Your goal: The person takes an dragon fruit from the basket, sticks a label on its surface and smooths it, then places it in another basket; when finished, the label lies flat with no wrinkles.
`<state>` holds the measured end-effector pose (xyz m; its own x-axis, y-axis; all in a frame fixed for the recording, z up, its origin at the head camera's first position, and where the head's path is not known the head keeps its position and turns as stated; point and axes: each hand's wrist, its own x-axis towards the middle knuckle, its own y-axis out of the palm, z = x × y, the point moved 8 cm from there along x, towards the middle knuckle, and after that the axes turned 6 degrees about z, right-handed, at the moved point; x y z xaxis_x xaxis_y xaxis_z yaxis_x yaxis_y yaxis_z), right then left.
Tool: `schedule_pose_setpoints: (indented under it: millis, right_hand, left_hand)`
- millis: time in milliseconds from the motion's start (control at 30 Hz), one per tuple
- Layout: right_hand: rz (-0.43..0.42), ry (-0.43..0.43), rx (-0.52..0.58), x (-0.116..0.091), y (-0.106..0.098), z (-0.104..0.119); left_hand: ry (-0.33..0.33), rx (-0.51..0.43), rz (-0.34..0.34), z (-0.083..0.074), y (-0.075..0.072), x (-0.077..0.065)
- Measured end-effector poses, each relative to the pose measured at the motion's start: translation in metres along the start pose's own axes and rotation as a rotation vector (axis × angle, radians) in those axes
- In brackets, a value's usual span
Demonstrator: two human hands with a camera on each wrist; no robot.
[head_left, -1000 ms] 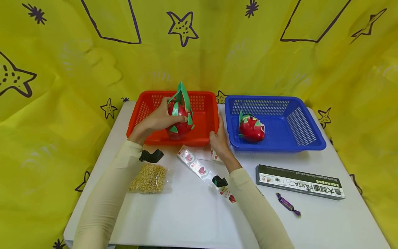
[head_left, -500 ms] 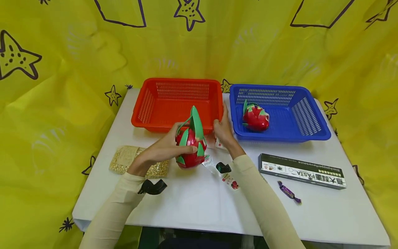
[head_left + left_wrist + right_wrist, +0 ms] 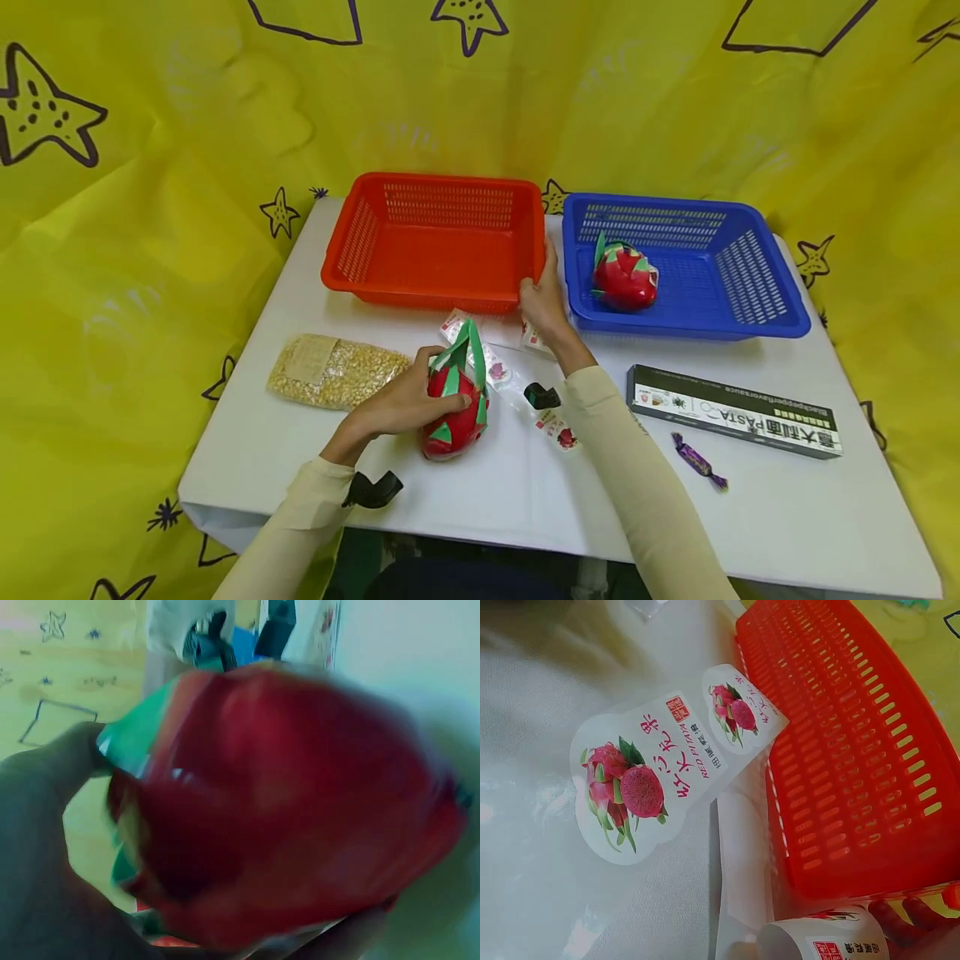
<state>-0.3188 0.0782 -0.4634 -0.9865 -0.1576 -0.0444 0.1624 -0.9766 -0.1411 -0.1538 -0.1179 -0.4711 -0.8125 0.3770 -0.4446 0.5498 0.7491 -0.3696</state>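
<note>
My left hand [image 3: 408, 402] grips a red dragon fruit [image 3: 456, 417] with green scales, low over the front of the white table. The fruit fills most of the left wrist view, blurred, with the thumb and fingers round it. My right hand [image 3: 546, 307] holds the right side of the red basket [image 3: 450, 257], thumb on the near corner. Only some of its fingers show at the bottom right of the right wrist view. A strip of dragon fruit stickers [image 3: 645, 776] lies below the basket, its roll [image 3: 829, 937] beside the right hand. Whether the fruit touches the table cannot be seen.
At right stands a blue basket [image 3: 690, 321] with another dragon fruit [image 3: 626, 279] inside. A pasta box [image 3: 735, 412] and a purple wrapped candy [image 3: 699, 460] lie on the right. A bag of corn kernels [image 3: 337, 371] lies at left. Yellow sheeting [image 3: 637, 100] surrounds the table [image 3: 300, 454].
My left hand has lifted the dragon fruit out of the red basket and brought it toward the table's front. My right hand has stayed on the basket's side. The head view has tilted down.
</note>
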Motion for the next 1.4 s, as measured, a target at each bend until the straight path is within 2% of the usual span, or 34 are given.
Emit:
schedule_pose_setpoints:
  millis: [167, 267, 433, 567, 633, 733, 833, 900, 1000, 1100, 1200, 1300, 1400]
  right_hand:
    - [-0.017, 0.007, 0.003, -0.004, -0.005, -0.002]
    - [-0.019, 0.010, 0.003, -0.004, -0.007, -0.004]
    - [-0.025, 0.034, -0.009, -0.005, -0.013, -0.005]
    - [0.003, 0.075, -0.043, -0.022, -0.013, -0.002]
    - [0.032, 0.077, -0.071, -0.036, -0.012, 0.003]
    - [0.081, 0.031, -0.119, -0.061, -0.011, 0.015]
    - [0.128, -0.064, -0.195, -0.083, -0.012, 0.026]
    - [0.160, -0.130, -0.261, -0.094, -0.014, 0.029]
    - [0.205, -0.186, -0.392, -0.107, -0.020, 0.022]
    - [0.271, -0.186, -0.559, -0.119, -0.028, 0.006]
    - [0.388, -0.157, -0.726, -0.133, -0.032, -0.013]
    - [0.482, -0.140, -0.868, -0.147, -0.034, -0.030]
    - [0.508, -0.155, -0.936, -0.157, -0.034, -0.037]
  left_hand:
    - [-0.061, 0.115, -0.060, 0.001, 0.001, 0.014]
    - [-0.087, 0.147, -0.104, 0.002, 0.001, 0.019]
    - [-0.068, 0.168, -0.179, -0.006, -0.002, 0.025]
    - [-0.028, 0.302, -0.269, -0.017, -0.008, 0.018]
    - [0.004, 0.361, -0.244, -0.021, -0.006, 0.012]
    - [0.069, 0.382, -0.127, -0.024, 0.000, 0.004]
    - [0.111, 0.354, -0.043, -0.026, 0.003, 0.003]
    - [0.110, 0.337, -0.048, -0.027, 0.002, 0.006]
    - [0.096, 0.318, -0.108, -0.030, 0.001, 0.012]
    - [0.091, 0.298, -0.167, -0.033, 0.002, 0.017]
    - [0.097, 0.279, -0.189, -0.034, 0.004, 0.019]
    - [0.107, 0.251, -0.172, -0.033, 0.004, 0.018]
    - [0.132, 0.222, -0.148, -0.032, 0.003, 0.016]
